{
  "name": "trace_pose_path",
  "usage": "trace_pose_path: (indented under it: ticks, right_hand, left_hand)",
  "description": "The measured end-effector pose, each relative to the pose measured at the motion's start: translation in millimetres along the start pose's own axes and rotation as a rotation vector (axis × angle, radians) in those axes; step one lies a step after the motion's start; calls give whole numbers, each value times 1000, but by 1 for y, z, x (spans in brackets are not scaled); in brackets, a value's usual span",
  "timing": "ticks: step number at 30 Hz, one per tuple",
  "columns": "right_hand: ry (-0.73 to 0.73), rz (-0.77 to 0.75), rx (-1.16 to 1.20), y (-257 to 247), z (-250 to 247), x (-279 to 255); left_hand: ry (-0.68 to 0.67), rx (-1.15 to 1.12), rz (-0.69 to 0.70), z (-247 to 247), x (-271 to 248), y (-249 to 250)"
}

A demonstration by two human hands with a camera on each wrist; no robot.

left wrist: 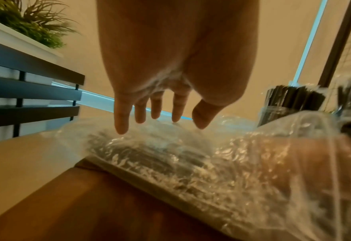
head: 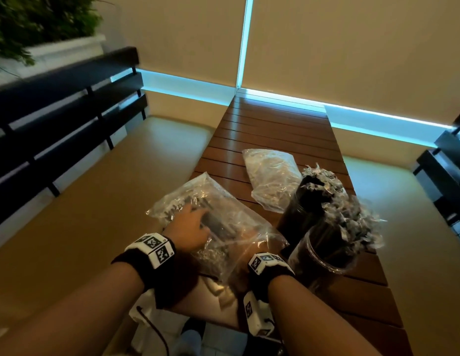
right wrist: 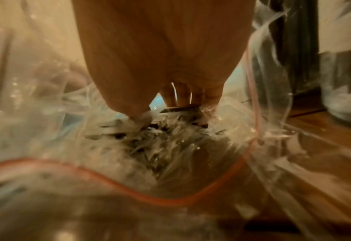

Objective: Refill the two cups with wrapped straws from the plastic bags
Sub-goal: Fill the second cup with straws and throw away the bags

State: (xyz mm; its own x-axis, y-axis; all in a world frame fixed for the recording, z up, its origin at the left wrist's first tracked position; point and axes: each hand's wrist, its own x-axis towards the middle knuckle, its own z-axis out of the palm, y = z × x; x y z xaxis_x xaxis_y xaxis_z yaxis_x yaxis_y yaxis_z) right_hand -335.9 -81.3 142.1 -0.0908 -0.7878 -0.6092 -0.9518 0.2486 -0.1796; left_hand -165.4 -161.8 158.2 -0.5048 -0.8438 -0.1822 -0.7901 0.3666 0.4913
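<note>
A clear zip bag [head: 239, 222] of black wrapped straws lies at the near left edge of the wooden table [head: 275, 124]. My left hand [head: 190, 222] rests flat on top of it, fingers straight [left wrist: 160, 120]. My right hand [right wrist: 166, 110] is inside the bag's mouth, thumb and fingers pinching a few wrapped straws [right wrist: 160, 135]; in the head view it shows only dimly through the plastic. Two clear cups stand on the right, the near cup [head: 323, 255] and the far cup [head: 300, 214], both holding upright wrapped straws [head: 349, 219].
A second straw bag [head: 272, 176] lies behind the first, left of the far cup. Tan bench seats [head: 95, 201] flank the table, with a black slatted backrest [head: 56, 111] and a planter [head: 44, 21] on the left. A blind-covered window closes the far end.
</note>
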Motion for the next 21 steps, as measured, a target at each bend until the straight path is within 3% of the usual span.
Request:
trace_pose_path:
  ticks: [2, 6, 14, 17, 21]
  right_hand:
    - [-91, -6, 36, -1, -2, 9]
    - [-72, 54, 69, 0, -4, 10]
    - [-72, -10, -22, 3, -2, 7]
    - [-25, -8, 80, 2, -5, -1]
    - [2, 94, 125, 4, 5, 1]
  left_hand:
    - [-73, 14, -52, 7, 0, -12]
    - [-68, 45, -28, 17, -2, -18]
    - [-81, 50, -12, 11, -3, -19]
    - [-78, 47, -23, 10, -6, -17]
    - [-97, 28, -48, 11, -9, -12]
